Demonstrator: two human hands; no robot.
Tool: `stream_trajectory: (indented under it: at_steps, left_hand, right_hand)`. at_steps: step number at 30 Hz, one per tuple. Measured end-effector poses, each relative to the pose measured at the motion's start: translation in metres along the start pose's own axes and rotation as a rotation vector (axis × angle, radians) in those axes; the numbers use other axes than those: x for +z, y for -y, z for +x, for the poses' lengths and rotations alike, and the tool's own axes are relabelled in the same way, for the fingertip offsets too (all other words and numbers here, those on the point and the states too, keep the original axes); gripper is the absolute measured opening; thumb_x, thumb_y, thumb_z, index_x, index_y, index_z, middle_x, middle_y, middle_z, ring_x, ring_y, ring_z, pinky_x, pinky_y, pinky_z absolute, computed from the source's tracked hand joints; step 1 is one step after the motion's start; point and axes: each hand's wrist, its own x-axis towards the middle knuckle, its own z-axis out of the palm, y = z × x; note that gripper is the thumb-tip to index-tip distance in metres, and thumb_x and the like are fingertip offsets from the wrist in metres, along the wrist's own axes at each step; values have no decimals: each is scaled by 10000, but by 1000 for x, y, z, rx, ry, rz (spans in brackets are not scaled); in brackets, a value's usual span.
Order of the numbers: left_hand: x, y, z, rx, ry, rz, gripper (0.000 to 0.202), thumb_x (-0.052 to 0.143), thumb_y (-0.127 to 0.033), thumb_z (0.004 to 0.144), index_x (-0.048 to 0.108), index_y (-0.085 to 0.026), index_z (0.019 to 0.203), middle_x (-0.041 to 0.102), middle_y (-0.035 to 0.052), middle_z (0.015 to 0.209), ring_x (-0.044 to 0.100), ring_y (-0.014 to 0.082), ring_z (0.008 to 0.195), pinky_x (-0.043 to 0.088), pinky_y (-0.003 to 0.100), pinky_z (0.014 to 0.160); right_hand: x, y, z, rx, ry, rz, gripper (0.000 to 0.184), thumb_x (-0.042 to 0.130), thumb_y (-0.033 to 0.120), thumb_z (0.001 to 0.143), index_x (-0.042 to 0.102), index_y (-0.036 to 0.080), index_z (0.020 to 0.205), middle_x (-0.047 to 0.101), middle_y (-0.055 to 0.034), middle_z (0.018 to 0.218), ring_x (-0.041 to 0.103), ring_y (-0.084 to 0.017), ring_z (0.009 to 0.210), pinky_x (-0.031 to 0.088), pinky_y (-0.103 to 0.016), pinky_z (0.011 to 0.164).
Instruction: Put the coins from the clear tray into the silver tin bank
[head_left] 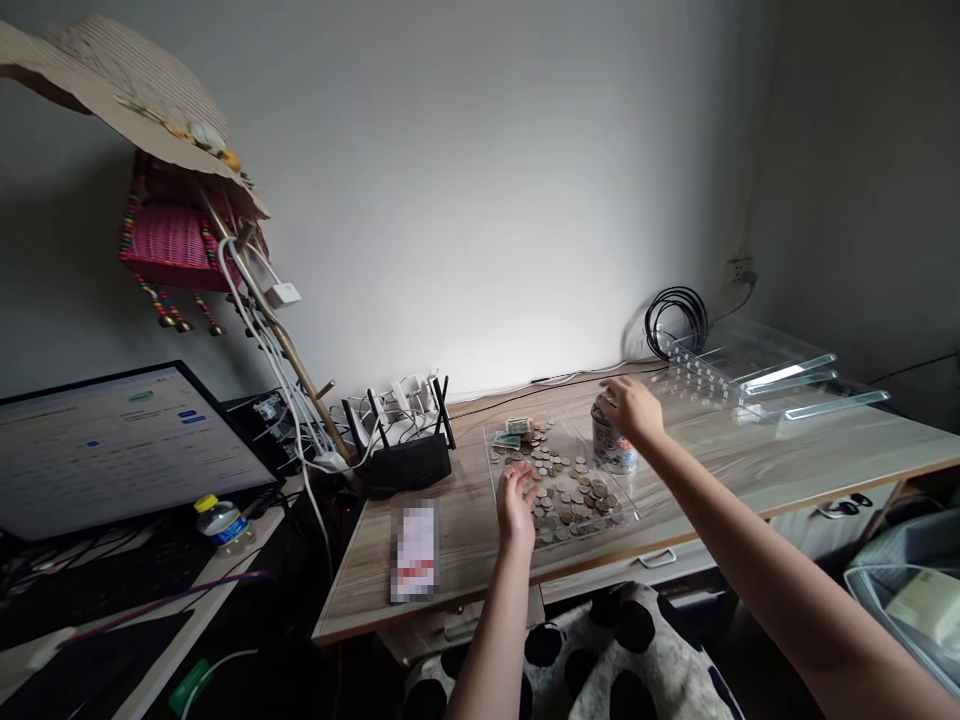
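Note:
A clear flat tray [628, 512] lies on the wooden desk [787, 450], covered with several loose coins [571, 492] and a few folded banknotes [516, 430] at its far left corner. My left hand [516, 502] hovers over the tray's left side with fingers spread, touching or just above the coins. My right hand [631, 408] rests on top of a round patterned tin [613, 450] standing at the tray's far right, fingers curled over its rim.
A black router [405, 462] and a white power strip with cables sit at the desk's back left. A blurred white card [415, 548] lies near the front. Clear acrylic trays [757, 372] are stacked at the back right. A monitor [120, 440] and bottle [222, 522] stand on the left.

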Motion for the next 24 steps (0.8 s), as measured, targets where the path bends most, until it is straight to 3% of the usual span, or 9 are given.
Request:
stream_trajectory:
  at_steps: [1,3,5,7,10,12,15,17,24]
  left_hand:
    - [-1,-2,-4,130,20,91,229,465,-329,722,568,-173,853,567,86,1008,546,185,884,431,293,713]
    - [-4,-7,-8,326,1,265,194,486,-315,713,583,-167,794,588,80,948,555,169,814,431,271,688]
    - [-6,-10,-9,400,-49,331,198,450,-309,734,584,-169,772,596,72,920,556,159,779,435,262,662]
    - [-8,-9,-6,416,-124,341,213,412,-303,750,577,-169,763,598,67,888,552,153,758,439,257,638]
    - [-10,-6,-2,438,-177,370,217,397,-295,754,573,-169,774,591,65,897,544,149,776,440,254,645]
    - [-11,-3,-1,437,-182,396,223,390,-295,756,573,-170,775,588,67,909,541,149,788,439,250,641]
    - [-12,0,0,413,-194,418,230,373,-286,754,572,-171,768,587,65,896,536,148,782,438,243,624]
    - [-12,1,2,394,-200,429,234,364,-279,750,572,-171,758,587,63,883,532,149,781,438,240,615]
    - [-17,4,13,287,-223,480,264,329,-280,743,568,-171,769,587,69,876,535,156,779,438,244,592]
  right_hand:
    - [3,6,-13,-77,67,79,339,395,363,768,570,198,1007,588,-76,945,525,-173,801,396,-267,648]
    - [17,19,-38,-245,340,232,366,409,429,757,580,201,988,594,-64,921,537,-156,740,410,-260,635]
    - [39,31,-60,-379,560,306,459,460,497,707,561,198,1041,583,-75,960,536,-179,807,409,-279,699]
    - [62,43,-74,-399,660,270,608,480,563,658,496,195,1142,541,-104,1052,490,-230,944,376,-325,786]
    - [87,59,-85,-345,707,120,743,495,638,581,439,227,1198,470,-127,1136,398,-301,1049,332,-402,818]
    - [96,70,-90,-395,696,85,725,512,640,557,482,227,1152,474,-131,1107,395,-306,1035,328,-408,809]
    - [99,84,-96,-514,690,130,590,524,543,611,537,167,1066,533,-130,980,451,-259,955,345,-350,792]
    - [100,93,-100,-520,712,122,494,499,450,666,542,126,1037,562,-134,933,487,-239,900,356,-326,775]
    - [102,116,-111,-596,762,5,345,381,234,748,548,74,1004,604,-177,921,553,-256,832,379,-365,745]
